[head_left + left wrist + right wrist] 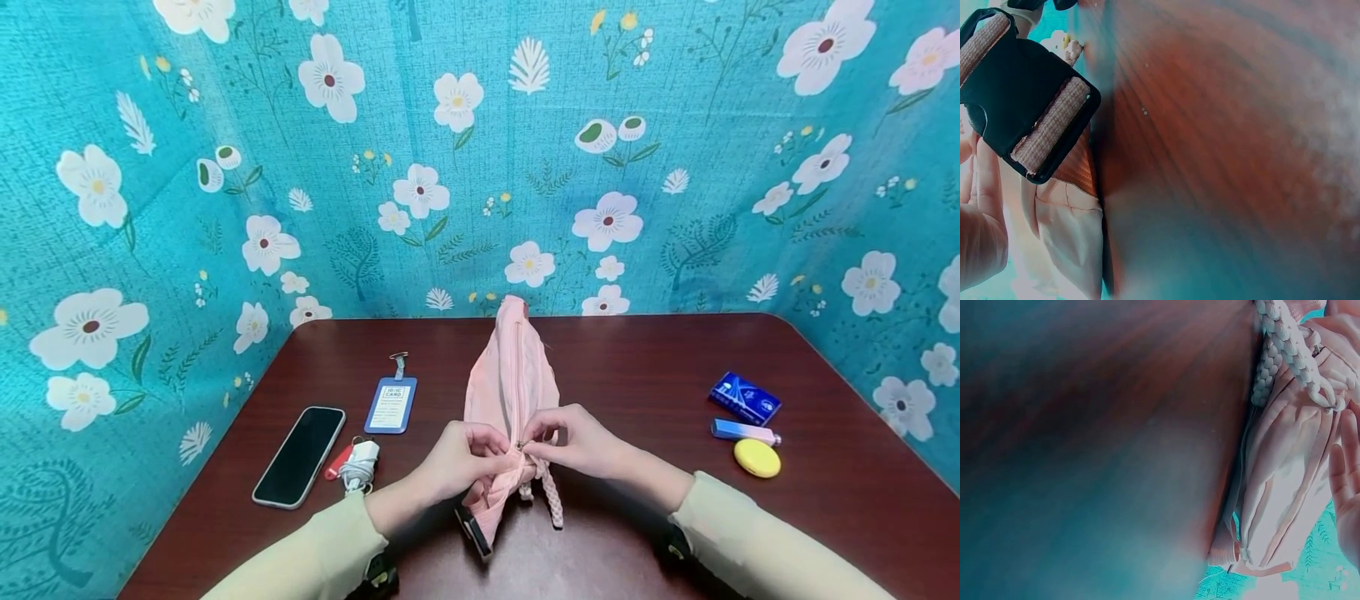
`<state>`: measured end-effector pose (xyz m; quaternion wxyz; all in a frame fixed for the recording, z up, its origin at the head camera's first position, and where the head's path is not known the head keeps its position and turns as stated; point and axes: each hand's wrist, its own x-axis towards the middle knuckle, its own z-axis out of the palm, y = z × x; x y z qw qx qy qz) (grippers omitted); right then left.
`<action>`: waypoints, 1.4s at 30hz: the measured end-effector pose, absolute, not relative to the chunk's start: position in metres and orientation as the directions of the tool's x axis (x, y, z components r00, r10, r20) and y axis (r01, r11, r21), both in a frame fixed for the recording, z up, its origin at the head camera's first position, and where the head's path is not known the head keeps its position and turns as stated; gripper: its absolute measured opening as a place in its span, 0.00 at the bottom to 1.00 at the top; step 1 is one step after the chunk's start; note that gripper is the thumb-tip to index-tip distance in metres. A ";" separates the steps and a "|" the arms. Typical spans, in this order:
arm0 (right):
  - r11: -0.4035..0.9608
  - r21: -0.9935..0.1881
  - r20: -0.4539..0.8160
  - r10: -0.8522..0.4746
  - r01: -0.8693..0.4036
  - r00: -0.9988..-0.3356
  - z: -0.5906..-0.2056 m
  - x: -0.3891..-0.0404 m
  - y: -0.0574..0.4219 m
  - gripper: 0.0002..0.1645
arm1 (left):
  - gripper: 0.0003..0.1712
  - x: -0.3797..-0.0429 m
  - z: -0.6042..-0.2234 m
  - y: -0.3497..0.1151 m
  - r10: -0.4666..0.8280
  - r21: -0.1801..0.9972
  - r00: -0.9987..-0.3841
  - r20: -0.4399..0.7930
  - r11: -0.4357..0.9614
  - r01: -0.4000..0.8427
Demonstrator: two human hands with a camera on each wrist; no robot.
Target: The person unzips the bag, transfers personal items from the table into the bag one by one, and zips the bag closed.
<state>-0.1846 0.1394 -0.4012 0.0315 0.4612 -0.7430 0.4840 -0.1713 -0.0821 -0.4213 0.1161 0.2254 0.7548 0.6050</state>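
Observation:
A pink fabric bag (pixel 491 375) stands on edge at the middle of the table, its long zipper (pixel 517 367) facing up and looking closed along the visible length. At the near end of the zipper my left hand (pixel 459 458) pinches the fabric between thumb and fingers. My right hand (pixel 576 443) pinches the small metal zipper pull (pixel 521 446) right beside it. Below the left hand hangs a woven strap with a black buckle (pixel 1029 100), large in the left wrist view. A braided cord (pixel 1288 347) dangles from the bag below the right hand.
On the left lie a phone (pixel 300 457), a blue ID card holder (pixel 391 405), a white charger with wound cable (pixel 360 467) and a red item (pixel 337 463). On the right are a blue packet (pixel 746 398), a blue-pink tube (pixel 742 432) and a yellow round case (pixel 757 458).

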 end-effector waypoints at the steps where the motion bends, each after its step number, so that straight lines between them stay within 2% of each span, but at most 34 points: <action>1: 0.108 -0.690 0.493 -0.654 -0.716 -0.573 -0.397 -0.182 0.139 0.10 | 0.05 -0.171 -0.422 -0.082 0.484 0.965 -0.870 0.093 0.170 0.198; 6: 0.123 -0.685 0.480 -0.665 -0.718 -0.572 -0.388 -0.178 0.137 0.09 | 0.04 -0.172 -0.424 -0.082 0.494 0.964 -0.865 0.090 0.176 0.201; 10: 0.141 -0.675 0.468 -0.677 -0.724 -0.568 -0.398 -0.188 0.140 0.08 | 0.04 -0.172 -0.424 -0.081 0.495 0.964 -0.863 0.103 0.162 0.209; 19: 0.194 -0.658 0.437 -0.689 -0.728 -0.579 -0.412 -0.210 0.147 0.07 | 0.06 -0.169 -0.422 -0.082 0.490 0.982 -0.871 0.047 0.135 0.129; 24: 0.203 -0.649 0.428 -0.700 -0.734 -0.572 -0.410 -0.216 0.148 0.06 | 0.06 -0.168 -0.422 -0.083 0.489 0.982 -0.869 0.074 0.117 0.150; 27: 0.228 -0.652 0.424 -0.682 -0.723 -0.596 -0.408 -0.221 0.147 0.08 | 0.06 -0.169 -0.423 -0.084 0.496 0.979 -0.863 0.095 0.111 0.171; 35: 0.252 -0.662 0.413 -0.664 -0.706 -0.624 -0.378 -0.222 0.142 0.06 | 0.06 -0.171 -0.425 -0.085 0.499 0.976 -0.855 0.137 0.080 0.204; 42: 0.332 -0.647 0.381 -0.638 -0.686 -0.669 -0.361 -0.230 0.138 0.05 | 0.05 -0.171 -0.424 -0.086 0.498 0.973 -0.856 0.139 0.093 0.213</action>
